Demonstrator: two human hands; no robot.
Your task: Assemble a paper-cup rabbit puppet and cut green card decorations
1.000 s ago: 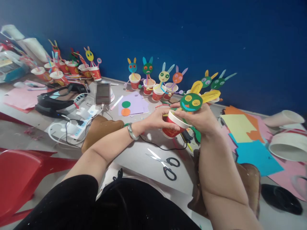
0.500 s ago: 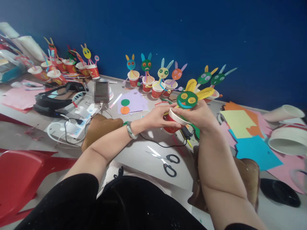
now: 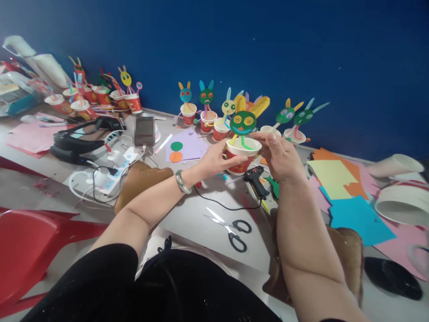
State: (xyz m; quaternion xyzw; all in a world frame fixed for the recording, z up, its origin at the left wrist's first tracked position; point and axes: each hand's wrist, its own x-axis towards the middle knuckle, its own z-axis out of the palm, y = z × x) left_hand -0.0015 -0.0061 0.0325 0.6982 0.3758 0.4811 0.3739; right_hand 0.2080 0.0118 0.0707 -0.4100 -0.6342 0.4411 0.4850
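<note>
My left hand (image 3: 217,160) is wrapped round the left side of a red paper cup (image 3: 238,167) with a white rim. From the cup rises a green round paper face (image 3: 243,123) with yellow ears, yellow eyes and a blue mouth, on a green stem. My right hand (image 3: 279,154) is beside the cup's right rim, fingers extended and apart, holding nothing. Below the cup, a black glue gun (image 3: 257,182) lies with its cord running left. Open scissors (image 3: 231,227) with black handles rest nearer to me.
Several cups with paper figures, one a blue face (image 3: 185,95), stand along the blue wall. Left are a power strip (image 3: 122,172), a black headset (image 3: 75,143) and purple paper (image 3: 191,141). Right are blue paper (image 3: 360,219) and a tape roll (image 3: 402,201).
The cup and green face have moved slightly left, and the face stands more upright. My right hand has let go of it and opened. The glue gun shows more fully.
</note>
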